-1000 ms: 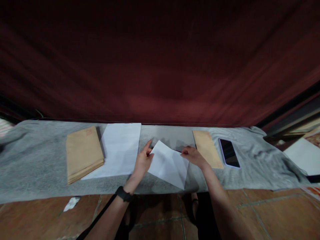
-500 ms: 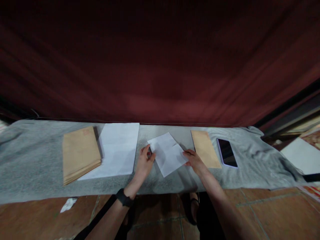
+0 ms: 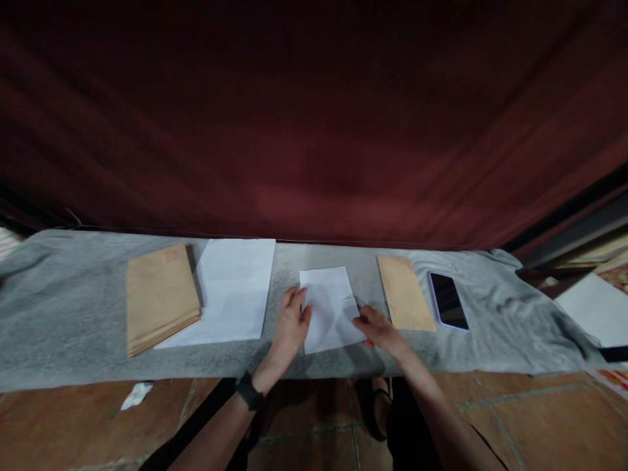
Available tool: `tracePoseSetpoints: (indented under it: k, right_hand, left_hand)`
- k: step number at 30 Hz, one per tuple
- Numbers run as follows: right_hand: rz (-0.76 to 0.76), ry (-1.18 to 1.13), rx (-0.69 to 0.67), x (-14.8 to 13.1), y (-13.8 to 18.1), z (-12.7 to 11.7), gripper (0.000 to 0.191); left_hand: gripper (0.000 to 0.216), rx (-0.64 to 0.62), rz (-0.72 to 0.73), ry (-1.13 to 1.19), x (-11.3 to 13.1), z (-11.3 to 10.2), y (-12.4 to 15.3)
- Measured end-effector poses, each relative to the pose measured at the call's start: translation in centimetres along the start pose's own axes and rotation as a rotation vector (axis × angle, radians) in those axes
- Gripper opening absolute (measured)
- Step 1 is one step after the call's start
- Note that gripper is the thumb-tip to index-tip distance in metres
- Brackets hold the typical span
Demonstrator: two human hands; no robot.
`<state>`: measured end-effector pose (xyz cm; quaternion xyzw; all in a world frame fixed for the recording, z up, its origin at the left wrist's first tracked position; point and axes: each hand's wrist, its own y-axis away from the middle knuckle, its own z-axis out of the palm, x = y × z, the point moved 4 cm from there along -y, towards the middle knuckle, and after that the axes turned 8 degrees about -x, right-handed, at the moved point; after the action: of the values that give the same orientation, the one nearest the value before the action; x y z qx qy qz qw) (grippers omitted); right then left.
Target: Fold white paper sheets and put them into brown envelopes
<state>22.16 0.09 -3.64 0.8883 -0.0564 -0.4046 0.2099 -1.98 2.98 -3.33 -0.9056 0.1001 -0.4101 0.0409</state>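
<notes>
A small white sheet of paper [image 3: 328, 311] with a crease across its right side lies on the grey cloth in front of me, its edges nearly straight to the table. My left hand [image 3: 293, 320] rests at its left edge, thumb and fingers apart, fingertips touching the paper. At the lower right edge, my right hand [image 3: 375, 326] pinches the paper between thumb and fingers. Just right of that hand lies a single brown envelope [image 3: 406, 292]. Larger white sheets [image 3: 235, 288] lie to the left of my left hand.
A stack of brown envelopes [image 3: 161, 294] overlaps the large sheets at the left. A phone [image 3: 448, 301] in a pale purple case lies right of the single envelope. Grey cloth [image 3: 73, 307] covers the narrow table, and a dark red curtain [image 3: 314, 131] hangs behind it.
The small sheet has turned from a slanted position to nearly straight, and its near edge has shifted left. Both hands have moved with it, the left one slightly to the right.
</notes>
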Motion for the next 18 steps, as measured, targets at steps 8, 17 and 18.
tracePoseSetpoints:
  k: [8, 17, 18]
  right_hand:
    - [-0.368, 0.542, 0.346, -2.9, 1.7, 1.6, 0.041]
    - [-0.635, 0.722, 0.27, -2.7, 2.4, 6.3, 0.058]
    - [-0.623, 0.732, 0.3, -2.3, 2.4, 6.0, 0.059]
  left_hand:
    - [0.059, -0.184, 0.386, -0.415, 4.7, 5.8, 5.9]
    - [0.066, -0.137, 0.357, -0.604, 3.1, 4.6, 6.8]
    - [0.067, -0.134, 0.345, -0.612, 3.0, 4.1, 6.7]
